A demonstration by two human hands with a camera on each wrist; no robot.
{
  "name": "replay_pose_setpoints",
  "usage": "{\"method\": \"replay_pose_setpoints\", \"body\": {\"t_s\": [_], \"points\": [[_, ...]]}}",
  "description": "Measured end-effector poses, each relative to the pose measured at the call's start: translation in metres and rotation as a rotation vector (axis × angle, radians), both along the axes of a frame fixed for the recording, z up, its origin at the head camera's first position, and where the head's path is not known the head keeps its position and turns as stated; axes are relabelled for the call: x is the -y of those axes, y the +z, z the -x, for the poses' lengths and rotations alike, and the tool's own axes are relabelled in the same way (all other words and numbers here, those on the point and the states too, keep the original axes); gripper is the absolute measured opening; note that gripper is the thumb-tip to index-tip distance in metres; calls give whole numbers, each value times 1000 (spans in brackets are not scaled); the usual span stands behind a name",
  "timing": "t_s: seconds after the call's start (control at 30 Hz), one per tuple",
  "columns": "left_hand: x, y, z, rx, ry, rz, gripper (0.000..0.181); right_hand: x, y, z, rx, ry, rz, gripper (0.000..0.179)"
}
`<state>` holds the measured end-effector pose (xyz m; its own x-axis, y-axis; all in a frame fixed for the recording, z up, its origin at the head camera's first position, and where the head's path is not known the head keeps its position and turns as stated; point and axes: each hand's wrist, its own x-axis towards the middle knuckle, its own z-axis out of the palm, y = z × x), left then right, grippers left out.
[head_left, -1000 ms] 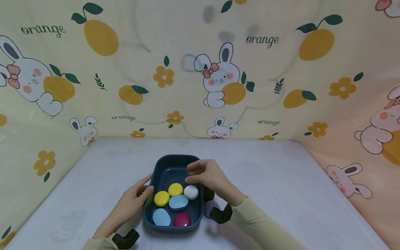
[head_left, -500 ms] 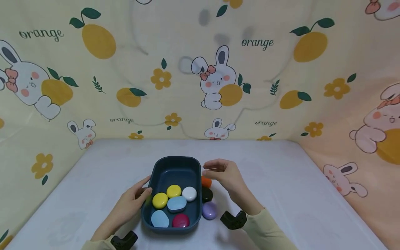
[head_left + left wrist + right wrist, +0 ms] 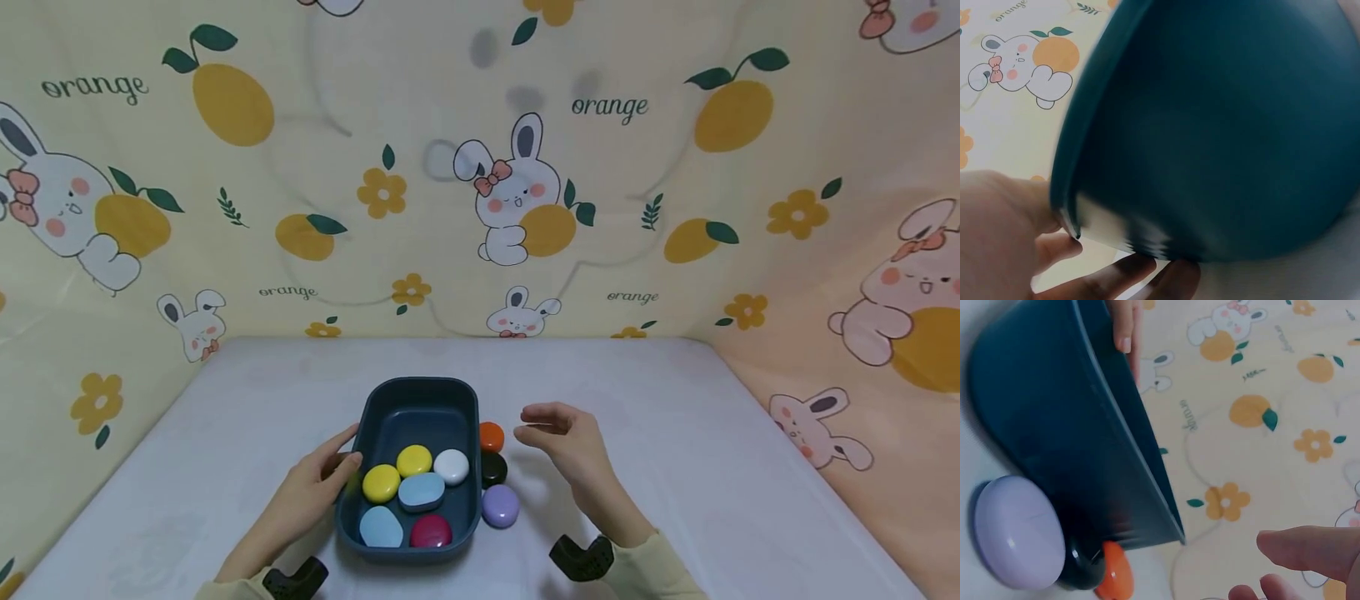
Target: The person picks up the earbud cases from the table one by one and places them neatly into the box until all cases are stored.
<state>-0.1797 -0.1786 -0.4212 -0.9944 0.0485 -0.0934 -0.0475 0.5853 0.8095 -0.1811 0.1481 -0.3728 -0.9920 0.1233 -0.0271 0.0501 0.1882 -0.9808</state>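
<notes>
My left hand grips the left rim of a dark blue rectangular tray, its thumb over the edge and its fingers along the outer wall. Smooth rounded pieces lie inside the tray's near half: two yellow ones, a white one, a light blue oval, a light blue rounded one and a crimson one. Apart from the tray, to its right, my right hand hovers with loosely bent fingers and nothing between them. An orange piece is the thing nearest to it.
Along the tray's right wall, a black piece and a purple one line up with the orange piece on the white table. A cream cloth printed with rabbits and oranges rises behind and at both sides.
My right hand has moved right, from over the tray to beside it, which uncovers the orange, black and purple pieces. My left hand keeps its hold on the tray.
</notes>
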Motion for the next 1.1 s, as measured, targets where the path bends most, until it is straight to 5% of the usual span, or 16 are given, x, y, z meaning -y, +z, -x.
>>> {"method": "replay_pose_setpoints", "body": {"t_s": [0.57,1.1], "points": [[2,-1,1,0,-15,2,60,-8,-26,-12,38,-45,-48,34],[2,1,1,19,-17,1,61,-4,-46,-16,61,132,-105,34]]}}
